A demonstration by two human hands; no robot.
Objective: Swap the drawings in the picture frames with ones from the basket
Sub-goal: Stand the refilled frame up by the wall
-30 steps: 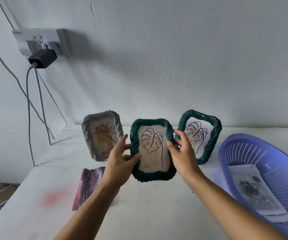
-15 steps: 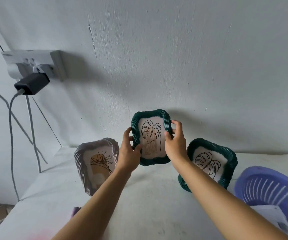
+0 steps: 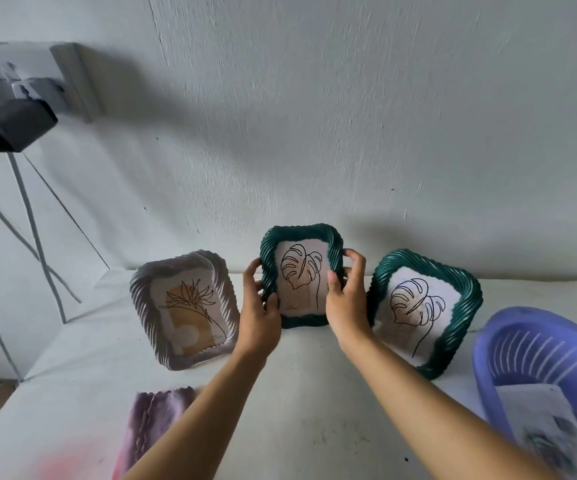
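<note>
The white table (image 3: 315, 410) runs along a pale wall (image 3: 315, 116) and carries all the task items.

The purple slotted basket (image 3: 509, 344) sits at the right edge of the table, partly cut off by the frame edge. Inside it lies a sheet of paper (image 3: 540, 420) bearing a dark drawing; the image is blurred there, so the subject cannot be read, nor whether more sheets lie under it.

Three picture frames stand near the wall:
- Right green frame (image 3: 467, 306): ribbed dark green rim, leaning back, holding a line drawing of a split leaf. It stands just beside the basket.
- White frame (image 3: 141, 306): ribbed pale rim, leaning back at the left, holding a line drawing of a flower over an ochre shape.
- Middle green frame (image 3: 301, 233): upright, between the other two, holding a split-leaf drawing on a tan ground. Whether its lower edge touches the table cannot be told.

The left hand (image 3: 257, 317) grips the left rim of the middle green frame, thumb in front. The right hand (image 3: 346, 303) grips its right rim, fingers curled over the upper corner.

A purple-tinted sheet (image 3: 152, 427) with a wavy edge lies flat on the table, near the camera at the left.

A black charger (image 3: 13, 124) is plugged into a wall socket (image 3: 68, 77) at upper left.
</note>
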